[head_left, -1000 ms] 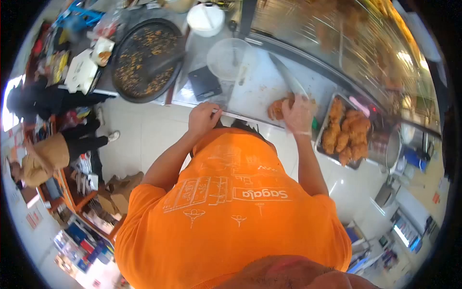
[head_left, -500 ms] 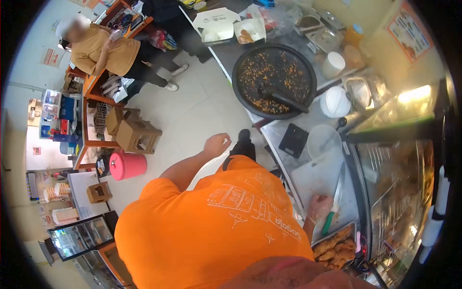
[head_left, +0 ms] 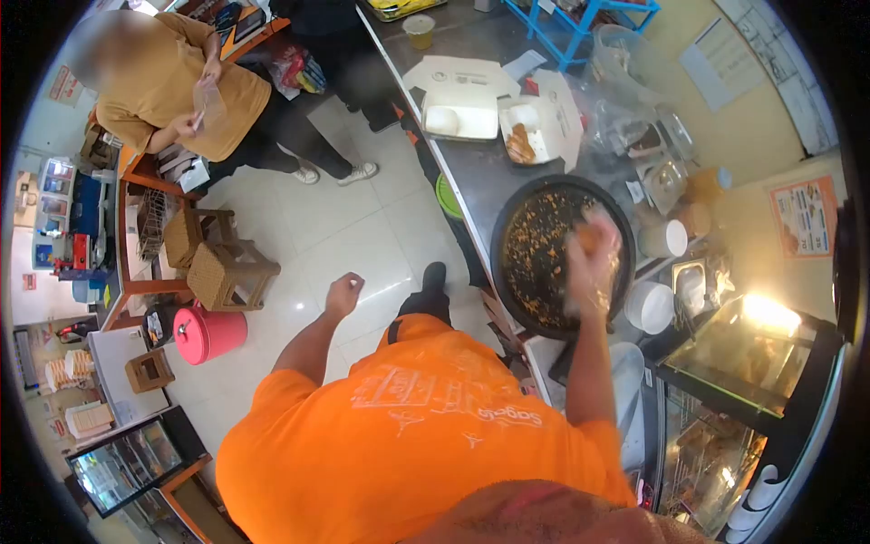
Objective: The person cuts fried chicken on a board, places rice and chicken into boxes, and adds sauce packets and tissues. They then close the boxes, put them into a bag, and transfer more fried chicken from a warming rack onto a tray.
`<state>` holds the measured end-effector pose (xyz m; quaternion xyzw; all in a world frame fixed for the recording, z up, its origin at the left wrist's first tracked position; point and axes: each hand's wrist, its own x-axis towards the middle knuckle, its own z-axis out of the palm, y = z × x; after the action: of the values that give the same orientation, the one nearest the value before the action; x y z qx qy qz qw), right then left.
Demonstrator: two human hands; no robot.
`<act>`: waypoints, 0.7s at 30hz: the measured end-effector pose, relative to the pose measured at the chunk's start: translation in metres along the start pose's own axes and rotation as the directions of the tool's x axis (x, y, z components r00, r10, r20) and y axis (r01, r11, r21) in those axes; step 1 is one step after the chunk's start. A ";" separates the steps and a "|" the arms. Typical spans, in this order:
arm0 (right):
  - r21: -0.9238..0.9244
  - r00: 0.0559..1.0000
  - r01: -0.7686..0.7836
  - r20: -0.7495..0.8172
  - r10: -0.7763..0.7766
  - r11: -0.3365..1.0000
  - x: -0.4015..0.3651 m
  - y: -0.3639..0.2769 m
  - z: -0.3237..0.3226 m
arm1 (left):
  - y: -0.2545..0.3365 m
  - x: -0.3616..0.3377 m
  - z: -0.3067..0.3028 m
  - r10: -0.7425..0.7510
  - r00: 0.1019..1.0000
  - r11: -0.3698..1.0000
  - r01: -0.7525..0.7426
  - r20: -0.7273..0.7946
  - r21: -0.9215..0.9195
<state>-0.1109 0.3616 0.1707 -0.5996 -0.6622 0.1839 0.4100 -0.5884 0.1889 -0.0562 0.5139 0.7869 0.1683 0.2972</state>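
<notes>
My right hand (head_left: 594, 263), in what looks like a clear plastic glove, is over the wide black mortar (head_left: 509, 272). Motion blurs its fingers, which close around a brown piece of food (head_left: 589, 238) that resembles fried chicken. Orange-brown crumbs or spice bits (head_left: 535, 240) are scattered across the mortar's bowl, and the pestle cannot be made out. Away from the counter, my left hand (head_left: 344, 295) hangs above the floor with its fingers loosely curled and nothing visible in them. Beyond the mortar, two open food boxes hold white rice: one box (head_left: 471, 131) and another (head_left: 544, 150) with a fried piece.
White tubs (head_left: 650, 306) and metal containers (head_left: 666, 177) line the counter's right side. A lit glass display case (head_left: 734, 363) is at the near right. Another person (head_left: 195, 100) stands across the aisle, near stools (head_left: 227, 272) and a pink bucket (head_left: 210, 334).
My right hand has moved from beside the green-handled knife on the cutting board to above the mortar. The view has shifted, and my left hand stays low on the left.
</notes>
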 end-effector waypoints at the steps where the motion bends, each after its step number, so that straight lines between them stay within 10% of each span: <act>1: 0.049 0.970 0.241 0.009 -0.241 0.969 0.042 -0.002 0.043 | -0.002 0.012 -0.017 0.013 0.997 0.999 -0.016 -0.073 -0.038; 6: 0.066 0.737 0.537 0.448 -0.506 0.841 0.205 0.002 0.221 | 0.013 0.022 -0.100 -0.021 0.949 0.984 -0.036 -0.315 -0.172; 10: -0.132 0.480 0.611 0.846 -0.232 0.781 0.239 0.002 0.263 | 0.014 0.016 -0.101 -0.120 0.908 0.936 -0.032 -0.402 -0.351; 13: -0.090 0.712 0.268 0.689 -0.134 0.959 0.222 -0.026 0.221 | 0.035 0.017 -0.089 -0.106 0.946 0.898 -0.042 -0.307 -0.437; 16: -0.042 0.955 0.247 0.176 -0.237 0.968 0.160 0.004 0.171 | 0.093 0.041 -0.072 0.065 0.977 0.893 -0.147 -0.202 -0.425; 21: -0.065 0.999 -0.040 -0.038 0.037 0.997 -0.004 0.013 -0.001 | 0.255 0.078 -0.026 0.603 0.793 0.692 -0.465 0.089 -0.552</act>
<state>-0.1023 0.3604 0.1608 -0.6287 -0.6486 0.1588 0.3986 -0.4481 0.3669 0.0861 0.6435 0.4824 0.3771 0.4593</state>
